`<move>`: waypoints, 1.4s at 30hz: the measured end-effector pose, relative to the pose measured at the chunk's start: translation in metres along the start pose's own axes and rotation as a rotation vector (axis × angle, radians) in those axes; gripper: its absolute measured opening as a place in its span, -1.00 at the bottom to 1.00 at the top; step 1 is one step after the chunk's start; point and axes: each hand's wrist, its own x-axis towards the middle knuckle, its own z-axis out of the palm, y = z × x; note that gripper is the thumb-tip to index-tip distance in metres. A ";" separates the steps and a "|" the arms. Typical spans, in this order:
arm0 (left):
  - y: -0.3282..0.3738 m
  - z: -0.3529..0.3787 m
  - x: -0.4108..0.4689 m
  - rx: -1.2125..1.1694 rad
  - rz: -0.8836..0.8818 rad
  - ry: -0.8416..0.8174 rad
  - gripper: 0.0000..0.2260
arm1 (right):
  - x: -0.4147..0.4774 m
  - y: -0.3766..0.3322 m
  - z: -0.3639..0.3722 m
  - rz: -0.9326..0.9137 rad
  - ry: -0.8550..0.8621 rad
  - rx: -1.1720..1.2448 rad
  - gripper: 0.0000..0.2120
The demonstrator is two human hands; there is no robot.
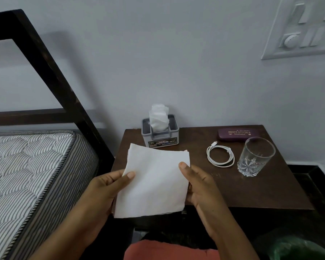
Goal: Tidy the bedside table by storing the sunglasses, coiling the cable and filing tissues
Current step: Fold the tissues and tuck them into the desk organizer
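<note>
Flat tissue [154,179] held between both hands [109,186] above the table [251,188].

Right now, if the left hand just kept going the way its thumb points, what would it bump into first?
Probably the right hand. The left hand points rightward across the tissue both hands hold, so the other hand's thumb lies next in line, though depth is hard to judge.
</note>
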 end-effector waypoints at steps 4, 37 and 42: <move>0.002 -0.001 0.001 -0.010 -0.011 0.006 -0.76 | -0.002 -0.004 0.002 -0.051 0.022 -0.049 -0.82; 0.000 -0.001 0.006 0.327 0.324 0.237 -0.81 | -0.008 -0.015 -0.006 -0.177 -0.032 -0.507 -0.65; 0.005 0.002 0.004 0.649 0.427 0.309 -0.69 | -0.006 -0.014 -0.003 -0.302 0.153 -0.692 -0.75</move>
